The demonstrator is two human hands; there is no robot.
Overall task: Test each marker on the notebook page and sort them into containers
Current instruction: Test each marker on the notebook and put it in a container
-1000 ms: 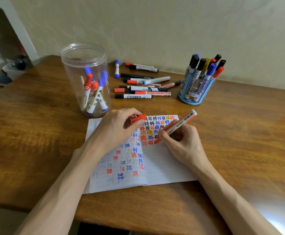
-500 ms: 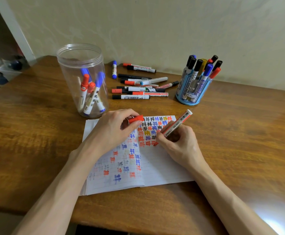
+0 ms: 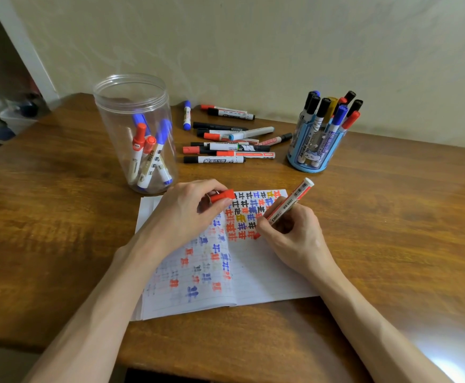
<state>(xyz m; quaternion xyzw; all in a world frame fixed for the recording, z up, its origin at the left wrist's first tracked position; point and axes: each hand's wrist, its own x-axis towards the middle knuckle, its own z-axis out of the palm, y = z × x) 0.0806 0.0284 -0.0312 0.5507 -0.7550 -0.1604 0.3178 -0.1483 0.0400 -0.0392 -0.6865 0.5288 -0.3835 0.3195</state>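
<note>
1. Right hand (image 3: pixel 295 239): fingers are curling round a red marker (image 3: pixel 288 205), tip touching the lined notebook (image 3: pixel 267 275) page.
2. Left hand (image 3: pixel 187 214): fingertips are pinching the red cap (image 3: pixel 221 195) above the page.

The notebook (image 3: pixel 253 280) lies open on the bench (image 3: pixel 391 244) right in front of me, with my left hand (image 3: pixel 187 214) resting on its left page and holding a cap (image 3: pixel 221 195), and my right hand (image 3: pixel 295 233) on the right page holding a marker (image 3: pixel 289 203), tip down on the paper. Behind the notebook to the left stands a jar (image 3: pixel 136 106) with several markers in it, and behind to the right a holder (image 3: pixel 315 161) with markers standing in it. Between those two, nearer the wall (image 3: pixel 253 51), a pile of loose markers (image 3: pixel 226 145) lies flat on the bench.
</note>
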